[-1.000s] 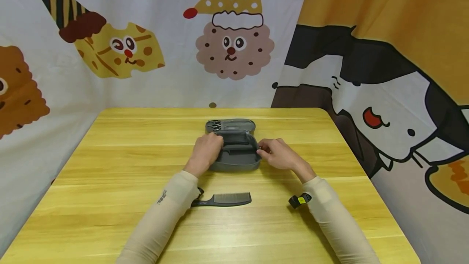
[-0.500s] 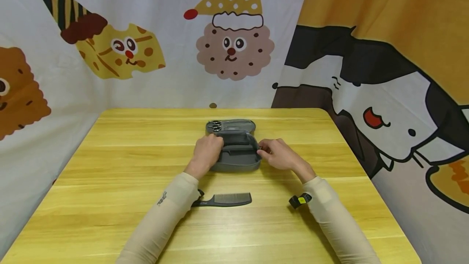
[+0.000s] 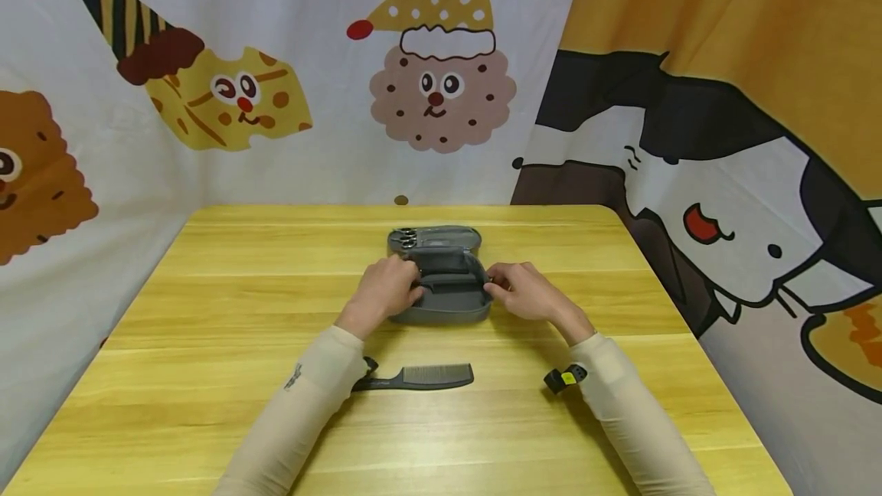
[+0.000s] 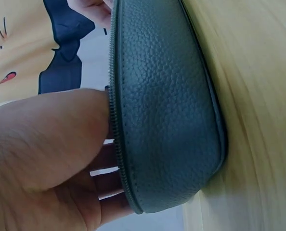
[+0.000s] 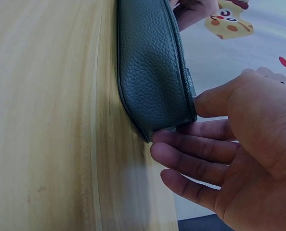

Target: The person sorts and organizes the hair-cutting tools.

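A grey zip case (image 3: pixel 448 312) lies unzipped on the table, its lid (image 3: pixel 448 236) folded back, with the metal handles of scissors (image 3: pixel 408 238) showing at the lid's left. My left hand (image 3: pixel 383 289) reaches over the left rim, thumb and fingers bent into the case; in the left wrist view the fingertips are hidden behind the zipped edge (image 4: pixel 115 110), so I cannot tell what they hold. At the right end, my right hand (image 3: pixel 525 289) pinches the case wall (image 5: pixel 152 72), thumb at the zip and fingers against the outside.
Nearer me a black comb (image 3: pixel 434 378) lies on the wooden table (image 3: pixel 482 442), its handle end partly covered by the left sleeve (image 3: pixel 303 396). A wrist strap with a small camera (image 3: pixel 563 379) sits on the right sleeve. Printed cloth (image 3: pixel 276 174) hangs behind the table.
My left hand has turned slightly and its wrist has shifted left, so the thumb now shows inside the case. The right hand keeps its hold and the case stays put.
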Demonstrator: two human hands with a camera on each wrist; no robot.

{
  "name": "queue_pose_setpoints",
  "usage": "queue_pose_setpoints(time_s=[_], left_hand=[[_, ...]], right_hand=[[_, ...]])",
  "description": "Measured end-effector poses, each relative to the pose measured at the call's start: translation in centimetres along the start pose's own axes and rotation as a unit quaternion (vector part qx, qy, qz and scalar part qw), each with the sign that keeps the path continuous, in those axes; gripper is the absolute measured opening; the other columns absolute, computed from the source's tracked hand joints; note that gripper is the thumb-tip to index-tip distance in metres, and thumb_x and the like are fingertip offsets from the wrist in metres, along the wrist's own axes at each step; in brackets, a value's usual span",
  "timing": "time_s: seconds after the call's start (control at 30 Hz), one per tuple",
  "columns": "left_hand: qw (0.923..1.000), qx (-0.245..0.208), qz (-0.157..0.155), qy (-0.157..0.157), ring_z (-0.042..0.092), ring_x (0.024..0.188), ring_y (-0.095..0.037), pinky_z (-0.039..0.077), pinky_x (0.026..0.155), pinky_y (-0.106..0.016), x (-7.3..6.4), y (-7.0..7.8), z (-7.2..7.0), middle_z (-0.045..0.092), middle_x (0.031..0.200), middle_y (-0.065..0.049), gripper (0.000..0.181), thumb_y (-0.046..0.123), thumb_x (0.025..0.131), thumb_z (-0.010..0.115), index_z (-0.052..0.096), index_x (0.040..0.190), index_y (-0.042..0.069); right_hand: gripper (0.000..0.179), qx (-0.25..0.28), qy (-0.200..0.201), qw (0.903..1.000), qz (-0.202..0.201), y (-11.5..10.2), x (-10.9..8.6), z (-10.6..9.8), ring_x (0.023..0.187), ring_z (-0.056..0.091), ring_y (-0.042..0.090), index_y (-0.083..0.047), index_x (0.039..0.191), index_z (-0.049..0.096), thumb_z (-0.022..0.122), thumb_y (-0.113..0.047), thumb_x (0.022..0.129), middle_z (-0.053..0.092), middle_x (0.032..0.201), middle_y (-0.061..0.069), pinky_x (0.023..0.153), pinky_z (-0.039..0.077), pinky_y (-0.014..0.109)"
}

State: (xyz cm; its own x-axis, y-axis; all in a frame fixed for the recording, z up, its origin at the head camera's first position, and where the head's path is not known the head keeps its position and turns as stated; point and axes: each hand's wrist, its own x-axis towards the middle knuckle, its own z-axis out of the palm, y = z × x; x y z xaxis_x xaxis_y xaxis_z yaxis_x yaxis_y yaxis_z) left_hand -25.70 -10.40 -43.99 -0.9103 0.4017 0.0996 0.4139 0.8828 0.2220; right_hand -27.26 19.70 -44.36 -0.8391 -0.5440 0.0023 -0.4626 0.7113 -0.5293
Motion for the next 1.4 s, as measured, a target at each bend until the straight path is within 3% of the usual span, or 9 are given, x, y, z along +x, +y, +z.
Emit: queue_pose_setpoints(time_s=[0.1, 0.3, 0.53, 0.93, 1.4], left_hand=[[0.9998, -0.016, 0.011, -0.008, 0.066, 0.066, -0.020, 0.060, 0.065, -0.042, -0.4, 0.0, -0.3, 0.076, 0.077, -0.004, 0.028, 0.035, 0.106, 0.082, 0.082, 0.090, 0.012], [0.9983, -0.045, 0.036, 0.008, 0.084, 0.098, -0.030, 0.070, 0.091, -0.050, -1.5, -0.3, -0.5, 0.087, 0.117, -0.014, 0.041, 0.042, 0.109, 0.078, 0.085, 0.126, 0.006], [0.9955, -0.069, 0.062, 0.020, 0.074, 0.136, -0.040, 0.061, 0.115, -0.057, -2.8, -0.8, -0.6, 0.074, 0.150, -0.022, 0.061, 0.051, 0.110, 0.072, 0.073, 0.149, 0.005], [0.9898, -0.036, 0.115, 0.076, 0.064, 0.149, -0.044, 0.051, 0.128, -0.060, -3.9, -1.6, -0.6, 0.066, 0.160, -0.021, 0.073, 0.056, 0.106, 0.077, 0.065, 0.160, 0.008], [0.9857, -0.033, 0.129, 0.103, 0.063, 0.150, -0.044, 0.050, 0.128, -0.062, -5.5, -2.0, -1.0, 0.064, 0.163, -0.022, 0.075, 0.055, 0.103, 0.080, 0.064, 0.161, 0.009]], right_hand=[[0.030, 0.000, 0.000, 1.0000, -0.002, 0.0, 0.0, 0.0, 0.083, 0.069, 0.009, -0.001, 0.133, 0.077, 0.064, -0.023, 0.116, 0.081, 0.103, 0.004, 0.079, 0.060, 0.035], [0.030, -0.001, 0.000, 1.0000, -0.001, -0.1, -0.1, -0.1, 0.082, 0.069, 0.010, -0.001, 0.133, 0.077, 0.065, -0.023, 0.116, 0.081, 0.103, 0.004, 0.079, 0.061, 0.036], [0.030, -0.003, -0.004, 1.0000, -0.002, 0.0, -0.1, -0.1, 0.081, 0.067, 0.009, -0.001, 0.133, 0.077, 0.064, -0.023, 0.116, 0.080, 0.102, 0.003, 0.078, 0.059, 0.035], [0.030, 0.002, -0.002, 1.0000, 0.003, 0.2, -0.2, 0.0, 0.081, 0.068, 0.009, -0.003, 0.134, 0.077, 0.064, -0.024, 0.116, 0.081, 0.103, 0.003, 0.079, 0.060, 0.036], [0.030, -0.001, 0.000, 1.0000, 0.003, 0.2, -0.1, 0.0, 0.083, 0.069, 0.010, -0.002, 0.134, 0.077, 0.065, -0.023, 0.116, 0.081, 0.104, 0.004, 0.080, 0.061, 0.037]])
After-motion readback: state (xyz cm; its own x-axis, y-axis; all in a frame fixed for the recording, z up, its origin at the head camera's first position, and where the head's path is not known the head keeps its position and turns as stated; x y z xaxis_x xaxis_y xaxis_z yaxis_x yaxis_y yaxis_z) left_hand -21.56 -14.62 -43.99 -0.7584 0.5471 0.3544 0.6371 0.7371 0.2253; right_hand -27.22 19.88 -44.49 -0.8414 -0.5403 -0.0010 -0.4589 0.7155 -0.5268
